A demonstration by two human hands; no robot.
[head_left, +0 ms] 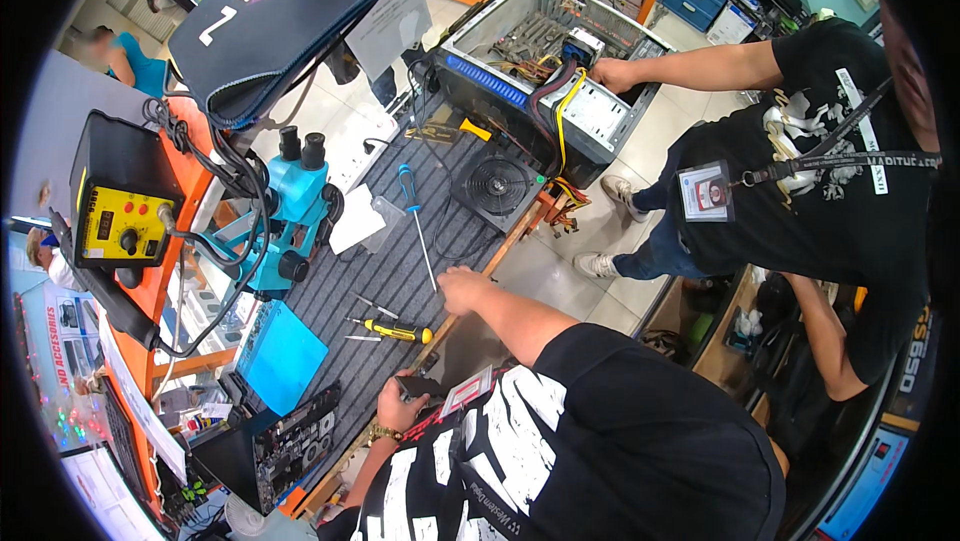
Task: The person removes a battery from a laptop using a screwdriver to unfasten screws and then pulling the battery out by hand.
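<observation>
My left hand [398, 405], below a wristwatch, is closed around a small dark boxy object [420, 388] in front of my shirt. At the mat's edge, my right hand [464, 290] has curled fingers; whether they hold anything is hidden. Beside those fingers ends the shaft of a long blue-handled screwdriver [408, 187], lying on the grey ribbed mat [345, 286]. Between my two hands lie a yellow-and-black screwdriver [398, 331] and a slim metal tool [376, 306]. Farther off sits a black power supply [497, 188] with a round fan grille.
A co-worker's hand [615, 74] reaches into an open computer case [590, 131], from which cables hang. On the left stand a teal microscope [295, 211] and a yellow-fronted soldering station [122, 226]. A blue sheet [285, 356] and an exposed circuit board [298, 441] lie nearer.
</observation>
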